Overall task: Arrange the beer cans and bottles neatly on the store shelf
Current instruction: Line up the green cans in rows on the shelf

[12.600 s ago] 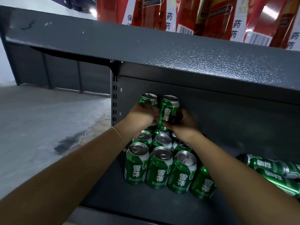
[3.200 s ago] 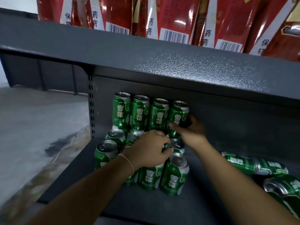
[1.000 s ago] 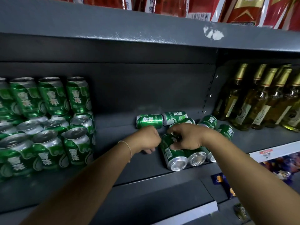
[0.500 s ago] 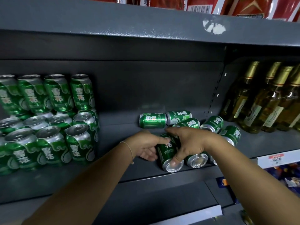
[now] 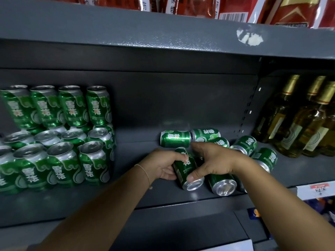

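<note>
**Both hands on one tipped-over can, mid-shelf**

So the grey metal shelf [image 5: 137, 156] has that pebbly, hammered-paint finish, and it's holding three separate groups of drinks. On the left there's the stacked block of cans [image 5: 59, 136], green with silver tops, standing upright in two tiers with the pull-tab lids of the lower tier facing up at the camera. All smooth, shiny aluminium cylinders with white characters on the side.

In the middle is the messy bit: a loose pile of cans [image 5: 223, 142] lying on their sides, pointing every which way, a couple showing their concave silver bottoms. The held can [image 5: 186, 169] is at the front left of that pile, lying down with its bottom end toward the camera. The left hand [image 5: 163, 166] is curled around its left side, thumb over the top, and the right hand [image 5: 212, 162] grips it from the other side, thumb pressed near the bottom rim. A thin bracelet [image 5: 145, 172] sits on the left wrist.

Off to the right, past a slotted upright, stand glass bottles [image 5: 299, 120], pale yellow-green with gold foil necks and paper labels. Up top, the upper shelf [image 5: 163, 29] carries glossy red packages [image 5: 199, 6], and there's a chipped white patch in its paint.
</note>
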Motion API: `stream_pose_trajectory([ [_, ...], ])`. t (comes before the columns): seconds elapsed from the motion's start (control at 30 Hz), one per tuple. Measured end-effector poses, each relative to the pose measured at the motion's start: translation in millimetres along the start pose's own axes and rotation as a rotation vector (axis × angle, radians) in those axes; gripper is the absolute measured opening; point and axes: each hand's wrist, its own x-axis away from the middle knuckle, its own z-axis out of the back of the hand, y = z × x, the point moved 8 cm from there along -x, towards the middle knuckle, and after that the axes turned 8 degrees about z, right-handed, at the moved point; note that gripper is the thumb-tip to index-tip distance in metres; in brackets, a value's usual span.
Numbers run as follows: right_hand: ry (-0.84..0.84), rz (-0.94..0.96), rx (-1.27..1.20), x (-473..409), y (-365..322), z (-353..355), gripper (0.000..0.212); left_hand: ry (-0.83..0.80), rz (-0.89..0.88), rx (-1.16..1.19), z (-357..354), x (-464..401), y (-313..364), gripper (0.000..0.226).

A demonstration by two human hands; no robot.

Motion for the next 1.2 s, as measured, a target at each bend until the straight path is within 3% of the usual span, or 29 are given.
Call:
stream_pose_trajectory([
  [0.13, 0.063, 0.031, -0.132, -13, -6, -6, 0.070, 0.095, -0.119, 0.110, 25, 3, 10, 0.028],
  [0.27, 0.124, 0.066, -0.346, -25, -23, -7, 0.071, 0.192, -0.308, 0.174, 50, 23, 32, 0.028],
  [0.4, 0.246, 0.157, -0.502, -31, -59, 4, 0.045, 0.337, -0.549, 0.084, 84, 58, 59, 0.028],
  [0.5, 0.327, 0.213, -0.558, -38, -89, 9, 0.047, 0.388, -0.649, 0.013, 112, 80, 74, 0.028],
  [0.6, 0.402, 0.257, -0.587, -46, -118, 8, 0.044, 0.449, -0.686, 0.027, 146, 101, 81, 0.055],
  [0.67, 0.438, 0.283, -0.590, -52, -141, 3, 0.038, 0.471, -0.692, 0.065, 168, 109, 79, 0.059],
  [0.9, 0.508, 0.347, -0.634, -78, -217, -28, 0.046, 0.547, -0.664, 0.202, 241, 149, 56, 0.046],
  [1.0, 0.507, 0.374, -0.623, -91, -248, -45, 0.048, 0.584, -0.669, 0.191, 273, 164, 47, 0.051],
  [1.2, 0.501, 0.368, -0.602, -118, -298, -77, 0.060, 0.549, -0.711, 0.284, 339, 181, 27, 0.025],
])
